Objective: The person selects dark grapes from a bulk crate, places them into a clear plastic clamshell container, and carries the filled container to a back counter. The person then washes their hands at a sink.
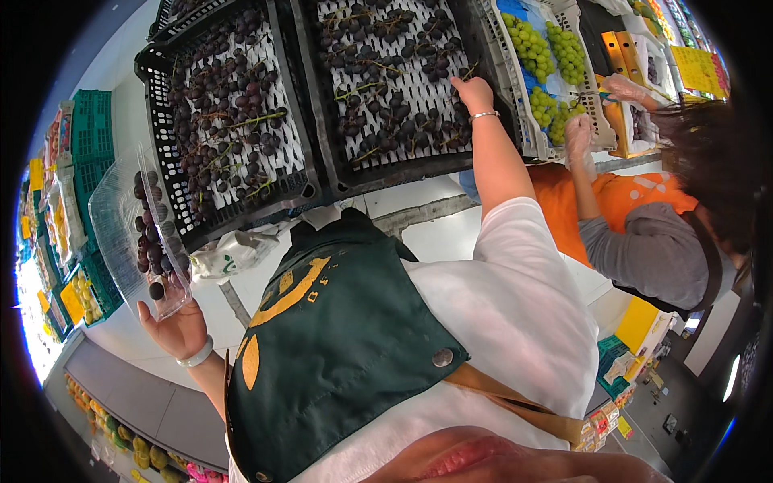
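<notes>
My left hand grips the lower end of a clear plastic clamshell box, which is tilted out to my left. Several dark grapes lie inside it. My right hand reaches over the right side of a black plastic crate of dark grape bunches. Its fingertips are beside a short green stem at the crate's edge; whether they pinch it is hard to see. White slotted lining shows between the bunches.
Another black crate of dark grapes stands to the left. A light crate of green grapes adjoins on the right. There a co-worker in an orange apron reaches in with gloved hands. Plastic bags hang below the crates.
</notes>
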`<state>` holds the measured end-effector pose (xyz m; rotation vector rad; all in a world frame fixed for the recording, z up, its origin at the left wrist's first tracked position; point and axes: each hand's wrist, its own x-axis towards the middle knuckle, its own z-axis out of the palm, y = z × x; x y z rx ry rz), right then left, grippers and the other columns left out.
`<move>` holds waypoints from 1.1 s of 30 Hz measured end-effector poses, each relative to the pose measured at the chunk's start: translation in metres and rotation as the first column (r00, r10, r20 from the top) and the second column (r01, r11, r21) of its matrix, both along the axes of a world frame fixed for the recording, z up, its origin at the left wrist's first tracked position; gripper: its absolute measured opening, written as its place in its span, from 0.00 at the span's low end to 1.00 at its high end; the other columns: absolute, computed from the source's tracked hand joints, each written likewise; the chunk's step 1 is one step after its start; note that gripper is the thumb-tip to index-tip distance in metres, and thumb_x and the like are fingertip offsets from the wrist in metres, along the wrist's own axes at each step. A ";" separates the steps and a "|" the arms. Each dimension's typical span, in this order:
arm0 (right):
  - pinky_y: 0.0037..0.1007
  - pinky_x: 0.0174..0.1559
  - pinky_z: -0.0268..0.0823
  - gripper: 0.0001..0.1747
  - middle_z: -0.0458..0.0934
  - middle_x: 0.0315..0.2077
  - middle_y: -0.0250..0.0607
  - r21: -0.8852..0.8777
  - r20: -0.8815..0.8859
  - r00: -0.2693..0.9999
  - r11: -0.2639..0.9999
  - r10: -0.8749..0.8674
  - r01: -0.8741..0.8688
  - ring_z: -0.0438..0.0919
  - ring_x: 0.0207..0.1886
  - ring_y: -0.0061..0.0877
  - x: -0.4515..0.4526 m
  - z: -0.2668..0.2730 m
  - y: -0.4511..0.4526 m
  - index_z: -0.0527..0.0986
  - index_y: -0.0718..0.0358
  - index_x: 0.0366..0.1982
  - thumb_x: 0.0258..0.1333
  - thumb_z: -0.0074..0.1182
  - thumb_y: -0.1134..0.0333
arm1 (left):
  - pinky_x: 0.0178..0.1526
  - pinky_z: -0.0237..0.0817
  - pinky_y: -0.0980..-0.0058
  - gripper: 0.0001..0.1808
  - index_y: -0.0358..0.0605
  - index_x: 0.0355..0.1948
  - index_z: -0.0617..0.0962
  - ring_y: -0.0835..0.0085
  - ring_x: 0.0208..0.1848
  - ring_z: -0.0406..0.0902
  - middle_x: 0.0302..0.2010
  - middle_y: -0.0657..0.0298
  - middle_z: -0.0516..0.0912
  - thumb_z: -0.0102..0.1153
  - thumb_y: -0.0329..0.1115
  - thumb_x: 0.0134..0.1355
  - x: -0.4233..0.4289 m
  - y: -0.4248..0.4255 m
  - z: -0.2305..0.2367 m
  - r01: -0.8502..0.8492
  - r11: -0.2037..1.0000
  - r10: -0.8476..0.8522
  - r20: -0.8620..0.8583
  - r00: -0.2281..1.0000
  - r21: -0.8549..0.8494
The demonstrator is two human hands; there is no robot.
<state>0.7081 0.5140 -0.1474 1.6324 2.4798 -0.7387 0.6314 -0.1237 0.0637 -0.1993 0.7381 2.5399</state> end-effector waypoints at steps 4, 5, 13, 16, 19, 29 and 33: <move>0.29 0.18 0.56 0.21 0.61 0.08 0.33 -0.097 -0.131 0.975 0.981 -0.182 0.170 0.62 0.12 0.24 -0.007 -0.009 0.001 0.65 0.63 0.13 0.53 0.57 0.59 | 0.64 0.58 0.59 0.30 0.32 0.59 0.62 0.59 0.59 0.69 0.58 0.48 0.70 0.48 0.43 0.63 -0.001 -0.002 0.001 -0.033 0.999 0.033 0.012 0.999 -0.005; 0.27 0.17 0.54 0.21 0.60 0.08 0.32 -0.155 -0.181 0.952 0.963 -0.247 0.221 0.61 0.11 0.22 -0.008 -0.007 -0.001 0.65 0.63 0.14 0.53 0.57 0.62 | 0.64 0.58 0.59 0.30 0.32 0.60 0.62 0.59 0.59 0.68 0.58 0.48 0.70 0.48 0.43 0.63 0.000 -0.003 0.001 -0.041 0.999 0.041 0.017 0.999 0.001; 0.25 0.17 0.57 0.12 0.72 0.17 0.34 -0.545 -0.509 0.800 0.839 -0.317 -0.015 0.66 0.15 0.19 0.003 0.022 -0.056 0.73 0.67 0.26 0.47 0.60 0.65 | 0.64 0.58 0.59 0.31 0.32 0.60 0.62 0.57 0.60 0.67 0.58 0.48 0.69 0.48 0.44 0.63 0.001 -0.006 -0.003 -0.101 0.994 0.101 0.019 0.995 -0.030; 0.28 0.27 0.66 0.15 0.77 0.22 0.38 -0.374 -0.451 0.891 0.916 -0.041 -0.147 0.75 0.22 0.24 -0.003 0.015 -0.074 0.75 0.67 0.28 0.46 0.61 0.61 | 0.63 0.59 0.59 0.30 0.32 0.59 0.63 0.57 0.60 0.67 0.56 0.48 0.71 0.48 0.45 0.63 -0.001 0.000 -0.004 -0.063 0.998 0.063 0.012 0.998 -0.011; 0.36 0.38 0.68 0.19 0.79 0.28 0.46 -0.051 -0.205 0.921 0.936 0.331 -0.348 0.78 0.35 0.39 -0.011 0.008 -0.080 0.76 0.65 0.30 0.45 0.61 0.55 | 0.62 0.61 0.60 0.30 0.32 0.58 0.64 0.57 0.59 0.68 0.54 0.48 0.74 0.48 0.45 0.63 -0.003 0.005 -0.003 -0.054 0.998 0.054 0.014 0.998 -0.012; 0.36 0.42 0.67 0.16 0.79 0.34 0.46 -0.105 -0.319 0.897 0.929 0.306 -0.354 0.77 0.39 0.39 -0.012 0.023 -0.060 0.75 0.66 0.39 0.56 0.51 0.60 | 0.62 0.61 0.62 0.26 0.37 0.56 0.67 0.59 0.58 0.69 0.53 0.54 0.75 0.48 0.45 0.63 0.002 0.005 0.000 -0.061 0.997 0.061 -0.013 0.998 0.044; 0.32 0.43 0.67 0.15 0.78 0.37 0.44 -0.103 -0.481 0.855 0.956 0.194 -0.275 0.76 0.40 0.35 -0.016 0.044 -0.090 0.72 0.65 0.43 0.55 0.49 0.66 | 0.58 0.65 0.62 0.24 0.41 0.56 0.69 0.61 0.57 0.70 0.53 0.55 0.75 0.44 0.45 0.64 0.006 0.011 -0.006 -0.143 0.990 0.143 0.032 0.989 -0.015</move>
